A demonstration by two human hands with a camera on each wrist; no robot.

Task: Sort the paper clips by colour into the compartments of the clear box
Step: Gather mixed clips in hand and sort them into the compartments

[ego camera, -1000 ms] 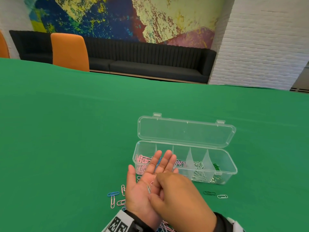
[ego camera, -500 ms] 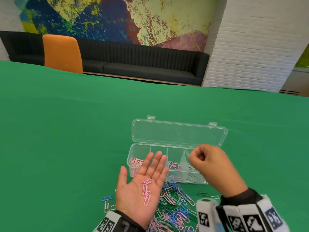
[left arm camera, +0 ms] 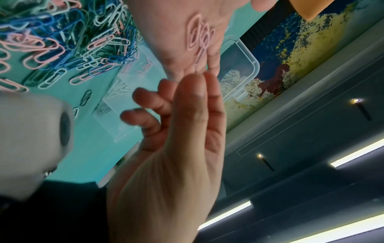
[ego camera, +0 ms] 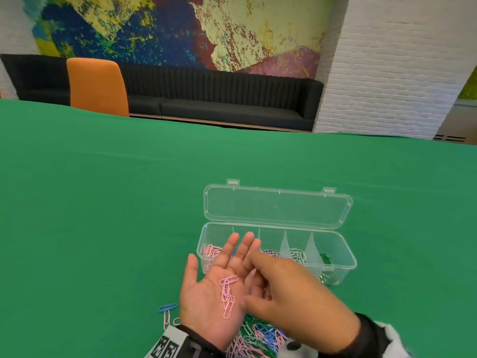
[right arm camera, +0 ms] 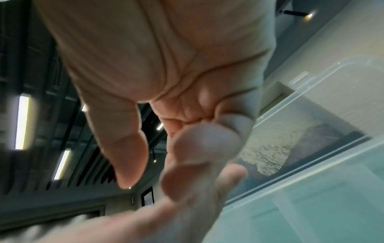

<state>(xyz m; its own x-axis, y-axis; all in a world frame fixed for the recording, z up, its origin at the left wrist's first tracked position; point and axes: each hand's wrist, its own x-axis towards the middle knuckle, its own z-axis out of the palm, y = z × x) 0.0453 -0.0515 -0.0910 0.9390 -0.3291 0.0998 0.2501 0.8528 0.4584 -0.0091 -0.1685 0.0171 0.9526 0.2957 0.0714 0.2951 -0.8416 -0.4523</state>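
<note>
My left hand [ego camera: 204, 298] lies palm up and flat in front of the clear box [ego camera: 343, 257], with several pink paper clips [ego camera: 227, 297] on its palm. My right hand [ego camera: 291, 298] reaches across from the right. Its fingertips touch the left hand's fingers, and I see nothing held in it. In the left wrist view the pink paper clips [left arm camera: 197, 36] rest on the left hand [left arm camera: 166, 24], and the right hand [left arm camera: 182, 148] meets its fingertips. The box's compartments hold pink [ego camera: 210, 250], pale [ego camera: 298, 255] and green [ego camera: 325, 259] clips. The left hand hides part of the second compartment.
A mixed pile of pink, blue and green clips [ego camera: 258, 337] lies on the green table [ego camera: 103, 228] under my wrists. A blue clip [ego camera: 167, 307] and a pink clip [ego camera: 166, 319] lie loose to the left. The box lid [ego camera: 276, 206] stands open behind the compartments.
Half a second ago my right hand was raised over the box with its fingers pinched. It has since come back down to the left hand's fingers. The left hand stays flat with the pink clips.
</note>
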